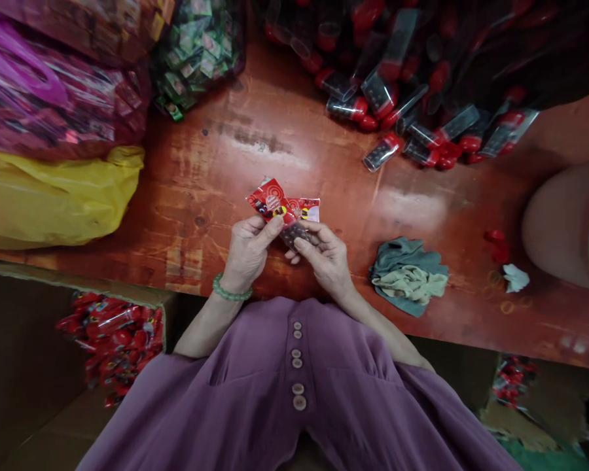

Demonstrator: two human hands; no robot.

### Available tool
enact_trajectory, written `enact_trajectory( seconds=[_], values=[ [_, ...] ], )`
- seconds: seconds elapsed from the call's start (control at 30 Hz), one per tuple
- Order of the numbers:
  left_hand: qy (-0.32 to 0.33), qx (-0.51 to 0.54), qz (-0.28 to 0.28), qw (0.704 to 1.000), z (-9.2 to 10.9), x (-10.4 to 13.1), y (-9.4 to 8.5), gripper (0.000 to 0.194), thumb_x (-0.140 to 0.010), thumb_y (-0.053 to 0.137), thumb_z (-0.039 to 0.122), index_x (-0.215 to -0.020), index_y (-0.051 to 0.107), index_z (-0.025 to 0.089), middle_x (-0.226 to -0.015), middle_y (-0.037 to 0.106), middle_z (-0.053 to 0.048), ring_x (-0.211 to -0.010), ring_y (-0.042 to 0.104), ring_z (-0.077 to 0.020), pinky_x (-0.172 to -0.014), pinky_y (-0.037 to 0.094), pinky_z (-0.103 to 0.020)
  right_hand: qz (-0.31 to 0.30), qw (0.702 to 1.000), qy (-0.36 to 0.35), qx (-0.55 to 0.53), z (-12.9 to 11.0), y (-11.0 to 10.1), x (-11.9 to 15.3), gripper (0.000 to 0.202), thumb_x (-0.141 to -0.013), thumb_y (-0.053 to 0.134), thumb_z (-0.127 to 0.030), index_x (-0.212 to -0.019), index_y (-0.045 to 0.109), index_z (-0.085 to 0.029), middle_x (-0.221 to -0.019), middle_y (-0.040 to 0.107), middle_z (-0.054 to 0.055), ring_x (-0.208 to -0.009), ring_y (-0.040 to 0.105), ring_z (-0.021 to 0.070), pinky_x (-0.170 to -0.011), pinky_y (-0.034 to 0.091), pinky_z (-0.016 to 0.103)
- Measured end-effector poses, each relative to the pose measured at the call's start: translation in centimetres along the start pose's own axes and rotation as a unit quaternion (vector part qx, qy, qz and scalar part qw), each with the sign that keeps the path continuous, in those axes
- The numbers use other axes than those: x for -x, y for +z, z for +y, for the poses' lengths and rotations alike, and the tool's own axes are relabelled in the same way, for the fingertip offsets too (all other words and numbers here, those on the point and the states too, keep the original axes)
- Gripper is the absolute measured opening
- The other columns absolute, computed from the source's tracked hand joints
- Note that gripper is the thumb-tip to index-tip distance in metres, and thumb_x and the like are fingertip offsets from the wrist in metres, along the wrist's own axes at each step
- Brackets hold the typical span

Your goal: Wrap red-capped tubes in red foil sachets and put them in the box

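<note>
My left hand [250, 248], with a green bead bracelet on its wrist, pinches a red printed wrapper [269, 196] between thumb and fingers. The wrapper lies against a clear tube of dark pieces [293, 233]. My right hand [325, 254] has its thumb and fingers closed on the lower part of that tube. Behind the tube, another red and white printed piece [309, 208] shows just above my right fingers. Whether it is held or resting on the table cannot be made out. Both hands are above the front edge of the reddish table [201, 190].
Red-capped tubes [383, 150] spill from a dark bag at the upper right. Filled bags and a yellow bag [53, 196] line the left. A folded cloth [410, 275], rubber bands and a pale bucket [564, 222] are on the right. Open boxes [164, 327] stand below the edge.
</note>
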State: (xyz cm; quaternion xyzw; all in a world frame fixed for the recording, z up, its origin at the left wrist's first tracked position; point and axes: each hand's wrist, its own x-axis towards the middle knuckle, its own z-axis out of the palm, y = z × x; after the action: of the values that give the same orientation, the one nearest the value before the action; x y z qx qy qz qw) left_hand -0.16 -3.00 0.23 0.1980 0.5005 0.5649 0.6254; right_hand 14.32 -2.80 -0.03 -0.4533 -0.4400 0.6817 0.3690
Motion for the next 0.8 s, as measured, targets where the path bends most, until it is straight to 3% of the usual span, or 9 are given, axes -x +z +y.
enact_trajectory(
  seconds=[0.23,0.4,0.57,0.73,0.8],
  values=[
    [0.096,0.014,0.028,0.995,1.3,-0.4,-0.3,0.037,-0.07,0.083,0.05,-0.09,0.078,0.02,-0.089,0.077,-0.005,-0.082,0.069,-0.0171,-0.084,0.054,-0.031,0.032,0.998,-0.03,0.034,0.1,-0.1,0.2,0.036,-0.086,0.071,-0.044,-0.116,0.065,-0.026,-0.088,0.072,0.0,-0.066,0.07,0.0109,-0.063,0.061,0.026],
    [0.108,-0.025,0.101,0.989,2.2,-1.4,-0.3,0.036,-0.063,0.085,0.053,-0.071,0.077,0.019,-0.064,0.07,0.001,-0.062,0.061,-0.0126,-0.068,0.052,-0.027,0.037,0.994,-0.058,0.085,0.4,-0.3,0.4,0.031,-0.088,0.069,-0.041,-0.115,0.068,-0.026,-0.088,0.073,0.001,-0.067,0.07,0.0123,-0.066,0.062,0.029],
    [0.105,0.01,0.135,0.985,1.9,-1.8,-0.5,0.036,-0.056,0.09,0.051,-0.063,0.074,0.02,-0.062,0.068,0.003,-0.058,0.058,-0.0093,-0.065,0.05,-0.024,0.043,0.991,-0.07,0.104,0.6,-0.4,0.4,0.03,-0.088,0.068,-0.039,-0.116,0.068,-0.027,-0.09,0.074,0.001,-0.067,0.07,0.0123,-0.066,0.063,0.029],
    [0.058,0.071,0.041,0.995,1.4,-0.8,-0.6,0.051,-0.063,0.084,0.059,-0.096,0.076,0.021,-0.091,0.076,-0.005,-0.084,0.07,-0.0183,-0.082,0.054,-0.032,0.048,0.989,-0.08,0.113,0.5,-0.3,0.3,0.032,-0.089,0.068,-0.039,-0.118,0.067,-0.026,-0.094,0.074,0.002,-0.067,0.07,0.0121,-0.067,0.063,0.03],
    [0.037,0.079,0.013,0.996,1.0,-0.3,-0.4,0.046,-0.064,0.086,0.054,-0.093,0.076,0.02,-0.089,0.076,-0.005,-0.085,0.071,-0.019,-0.084,0.054,-0.033,0.048,0.987,-0.093,0.125,0.4,-0.2,0.3,0.031,-0.089,0.067,-0.037,-0.118,0.067,-0.026,-0.095,0.074,0.002,-0.067,0.07,0.0119,-0.067,0.062,0.029]
  ],
)
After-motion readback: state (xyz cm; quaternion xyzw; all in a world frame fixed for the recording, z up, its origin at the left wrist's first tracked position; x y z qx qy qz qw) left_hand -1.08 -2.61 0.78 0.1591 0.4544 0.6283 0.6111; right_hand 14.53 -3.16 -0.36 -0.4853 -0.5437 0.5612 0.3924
